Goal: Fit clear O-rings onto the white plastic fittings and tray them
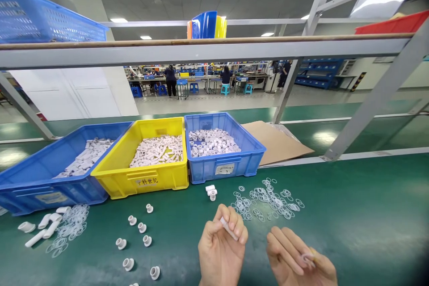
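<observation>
My left hand (221, 248) is at the bottom centre, fingers pinched around a small white plastic tube piece (228, 228). Just to its right, my right hand (300, 257) has its fingers curled together on a thin clear ring (307, 259). Both hands hover over the green belt (351, 214). A scatter of several clear rings (268, 199) lies just beyond them. Small white flanged bushings (139, 243) lie loose to the left of my left hand, and two white pieces (211, 192) sit in front of the right blue bin.
Three bins stand at the back: a blue bin (40, 183) of white elbows, a yellow bin (147, 178) of white tubes, a blue bin (231, 167) of white rings. Cardboard (278, 143) lies beside them. White elbows and rings (53, 230) lie left. Metal frame posts (368, 107) rise right. People work far behind.
</observation>
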`<state>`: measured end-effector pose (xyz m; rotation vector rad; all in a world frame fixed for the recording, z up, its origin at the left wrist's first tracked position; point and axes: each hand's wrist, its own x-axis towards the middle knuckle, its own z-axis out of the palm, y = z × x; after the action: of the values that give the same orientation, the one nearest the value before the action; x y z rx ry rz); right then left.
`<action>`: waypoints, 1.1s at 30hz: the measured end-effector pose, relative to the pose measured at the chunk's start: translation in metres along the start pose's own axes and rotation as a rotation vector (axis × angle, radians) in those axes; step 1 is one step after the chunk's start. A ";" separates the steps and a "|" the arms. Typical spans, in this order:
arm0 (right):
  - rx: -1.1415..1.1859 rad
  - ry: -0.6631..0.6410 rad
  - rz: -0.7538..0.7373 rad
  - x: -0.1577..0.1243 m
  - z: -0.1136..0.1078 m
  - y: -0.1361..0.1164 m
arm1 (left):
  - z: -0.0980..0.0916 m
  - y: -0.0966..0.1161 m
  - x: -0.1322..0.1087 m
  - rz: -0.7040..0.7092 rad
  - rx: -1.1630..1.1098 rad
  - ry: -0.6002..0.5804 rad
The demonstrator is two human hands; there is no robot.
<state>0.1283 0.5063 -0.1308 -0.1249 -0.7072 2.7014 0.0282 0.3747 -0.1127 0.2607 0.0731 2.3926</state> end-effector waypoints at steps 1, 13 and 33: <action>-0.073 -0.041 -0.013 0.007 0.001 0.001 | -0.003 0.002 0.002 -0.015 0.097 0.021; -0.817 -0.169 -0.137 0.129 -0.041 0.013 | -0.094 0.035 0.039 -0.022 0.946 0.216; -1.441 -0.308 -0.211 0.116 -0.041 0.026 | -0.092 0.029 0.037 -0.096 1.134 0.089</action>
<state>0.0189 0.5443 -0.1794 0.0342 -2.3960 1.5080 -0.0369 0.3801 -0.1932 0.6329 1.4451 2.0110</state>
